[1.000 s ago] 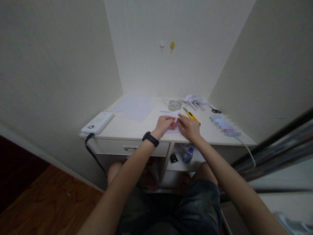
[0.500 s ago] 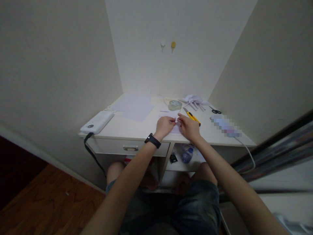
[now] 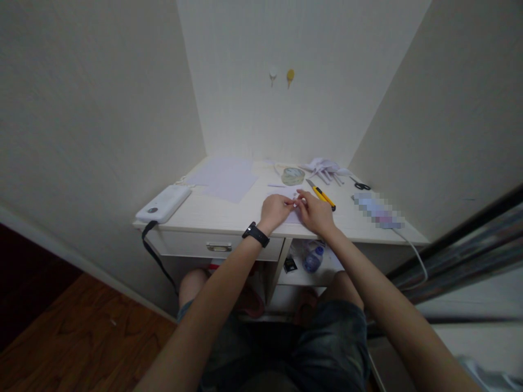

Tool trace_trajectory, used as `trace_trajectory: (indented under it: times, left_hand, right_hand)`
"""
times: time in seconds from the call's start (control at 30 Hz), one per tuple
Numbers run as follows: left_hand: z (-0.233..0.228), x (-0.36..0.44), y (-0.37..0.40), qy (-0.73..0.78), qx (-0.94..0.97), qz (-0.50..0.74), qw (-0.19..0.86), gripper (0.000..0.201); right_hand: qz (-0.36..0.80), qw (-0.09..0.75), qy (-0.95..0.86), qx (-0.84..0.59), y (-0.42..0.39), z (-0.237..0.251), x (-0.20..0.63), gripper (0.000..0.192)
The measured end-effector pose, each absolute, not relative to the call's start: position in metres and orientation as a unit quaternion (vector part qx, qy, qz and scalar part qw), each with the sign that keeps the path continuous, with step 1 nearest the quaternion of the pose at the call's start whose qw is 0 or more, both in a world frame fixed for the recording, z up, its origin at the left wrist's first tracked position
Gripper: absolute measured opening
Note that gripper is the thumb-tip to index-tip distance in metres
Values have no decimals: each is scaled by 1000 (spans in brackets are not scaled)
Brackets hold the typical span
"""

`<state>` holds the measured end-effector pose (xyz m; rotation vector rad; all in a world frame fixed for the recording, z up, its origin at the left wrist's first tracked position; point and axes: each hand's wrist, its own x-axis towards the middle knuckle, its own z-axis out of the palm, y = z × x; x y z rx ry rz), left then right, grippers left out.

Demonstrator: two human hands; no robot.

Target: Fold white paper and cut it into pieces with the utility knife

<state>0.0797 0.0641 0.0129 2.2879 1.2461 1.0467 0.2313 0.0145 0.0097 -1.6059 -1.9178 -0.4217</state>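
A: Centre of the frame. The left hand [image 3: 276, 210] and the right hand [image 3: 316, 213] meet over a small piece of pale paper [image 3: 291, 194] lying on the white desk [image 3: 229, 212]. Which step does this show?

B: It reads as a folding or creasing step. Fingertips of both hands converge on one spot of the paper, just left of the yellow utility knife [image 3: 321, 195].

A: How do the fingers stand?

B: Left hand: fingers curled, thumb and forefinger brought together on the paper's edge. Right hand: thumb and forefinger likewise pinched together on the same piece, the remaining fingers loosely bent. The pinch points almost touch. Whether the paper is lifted clear of the desk is too small to tell.

A: What would the next move call for?

B: As a judgement: a firm press along the fold while one hand keeps the sheet from sliding, since thin paper shifts easily on a smooth top.

A: And the surroundings?

B: Upper centre: a tape roll [image 3: 292, 175] and a heap of folded paper pieces [image 3: 324, 166]. Centre right: scissors [image 3: 360, 185]. Centre left: loose sheets [image 3: 224, 178] and a white power bank [image 3: 163, 203] at the desk's edge. A black wristband [image 3: 255, 234] sits on the left wrist.
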Motion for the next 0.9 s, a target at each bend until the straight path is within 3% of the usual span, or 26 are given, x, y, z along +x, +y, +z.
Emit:
trace_trajectory:
  times: [0.43,0.63,0.9]
  left_hand:
    - [17,78,62,465,798,344,168,22]
    - [16,77,63,468,792,352,174,20]
    - [14,76,65,472,771,372,210,19]
  right_hand:
    - [-140,308,-726,-599,21,5,236,30]
    - [-137,394,-723,-551,18,2,239,38]
    - [-279,364,-743,-487,21,-1,246,32]
